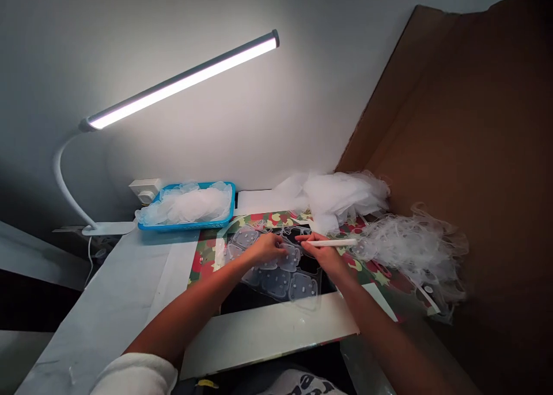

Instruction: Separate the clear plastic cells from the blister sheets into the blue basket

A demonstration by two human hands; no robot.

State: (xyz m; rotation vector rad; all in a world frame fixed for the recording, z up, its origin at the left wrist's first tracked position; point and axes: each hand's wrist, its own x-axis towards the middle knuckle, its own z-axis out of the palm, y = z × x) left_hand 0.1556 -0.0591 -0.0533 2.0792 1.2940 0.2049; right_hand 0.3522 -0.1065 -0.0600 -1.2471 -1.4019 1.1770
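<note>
A: What lies closest to the person?
B: A white strip along the near edge of the table, with a white sleeve pushed up on the left arm.

A: And just beyond the strip?
B: A clear plastic sheet of rounded shapes dotted with small white spots, on a black patch near the middle of the table.

A: How are the hands placed?
B: The left hand is over the far part of the sheet, fingers curled and drawn close; I can't tell whether they pinch anything. The right hand is at the sheet's far right side, gripping a white pen-like stick, most of which sticks out to the right.

A: What is around them?
B: A red and green patterned cover under and beside the sheet. A tangle of clear scraps sits toward the table's right edge.

A: And toward the far edge?
B: A heap of white filmy pieces right of the middle, and a blue basket to the left, filled with similar white pieces. A lit lamp stands at the far left corner, its bar slanting before the wall. Tall cardboard rises on the right.
</note>
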